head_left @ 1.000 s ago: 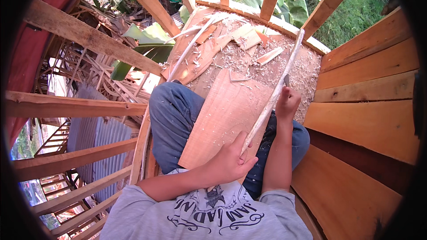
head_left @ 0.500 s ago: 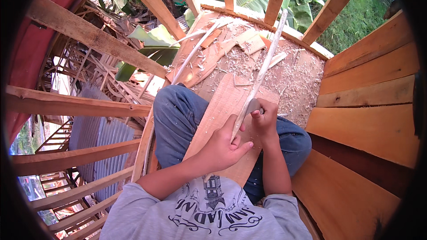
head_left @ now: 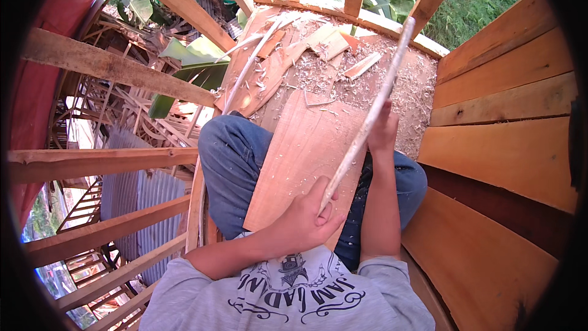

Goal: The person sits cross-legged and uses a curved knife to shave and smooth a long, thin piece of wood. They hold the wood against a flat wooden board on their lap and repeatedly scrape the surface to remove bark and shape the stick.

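Observation:
A long, pale, peeled stick (head_left: 395, 64) slants from near my body up toward the far right. My left hand (head_left: 308, 216) is closed round its near end, low over a flat wooden board (head_left: 294, 159) lying across my legs. Farther along, my right hand (head_left: 384, 132) is closed beside and partly behind the stick. A short grey knife blade showed in that hand a moment ago; now the stick and fingers hide it.
Curled shavings (head_left: 413, 95) and thin wood offcuts (head_left: 364, 65) litter the wooden floor ahead. Another pale stick (head_left: 251, 58) lies at the left. A plank wall (head_left: 502, 141) stands at the right; wooden rails (head_left: 104, 164) run along the left and far sides.
My right hand has moved away from me along the stick, apart from my left hand. The stick's far end has swung to the right, and the view has shifted slightly.

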`<state>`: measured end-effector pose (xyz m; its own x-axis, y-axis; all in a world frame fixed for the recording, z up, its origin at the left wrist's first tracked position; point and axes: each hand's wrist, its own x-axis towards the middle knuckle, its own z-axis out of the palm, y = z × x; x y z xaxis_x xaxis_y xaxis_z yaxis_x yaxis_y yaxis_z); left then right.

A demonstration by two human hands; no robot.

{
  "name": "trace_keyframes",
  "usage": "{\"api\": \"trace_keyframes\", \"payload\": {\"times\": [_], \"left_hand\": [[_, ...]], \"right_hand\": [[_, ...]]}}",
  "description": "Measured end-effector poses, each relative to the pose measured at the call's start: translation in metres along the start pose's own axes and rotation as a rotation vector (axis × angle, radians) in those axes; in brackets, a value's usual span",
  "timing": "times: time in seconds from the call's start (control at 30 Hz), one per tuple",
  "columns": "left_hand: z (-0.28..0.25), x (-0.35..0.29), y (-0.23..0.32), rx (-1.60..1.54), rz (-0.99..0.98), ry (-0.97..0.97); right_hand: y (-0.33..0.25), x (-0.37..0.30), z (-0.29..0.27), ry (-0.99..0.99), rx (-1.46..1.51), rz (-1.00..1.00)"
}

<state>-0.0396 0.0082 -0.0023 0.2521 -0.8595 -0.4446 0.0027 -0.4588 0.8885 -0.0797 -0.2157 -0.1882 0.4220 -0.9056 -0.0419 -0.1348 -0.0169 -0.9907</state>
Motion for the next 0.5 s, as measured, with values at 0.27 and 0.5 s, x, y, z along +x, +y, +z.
{"api": "trace_keyframes", "payload": {"times": [0.27,0.5], "left_hand": [[-0.016,0.005,0.001,-0.202,0.065,0.028],[-0.050,0.011,0.007,-0.035,0.093,0.220]], "right_hand": [[-0.034,0.006,-0.006,0.097,0.281,0.377],[-0.063,-0.028,-0.003,-0.040,0.024,-0.114]]}}
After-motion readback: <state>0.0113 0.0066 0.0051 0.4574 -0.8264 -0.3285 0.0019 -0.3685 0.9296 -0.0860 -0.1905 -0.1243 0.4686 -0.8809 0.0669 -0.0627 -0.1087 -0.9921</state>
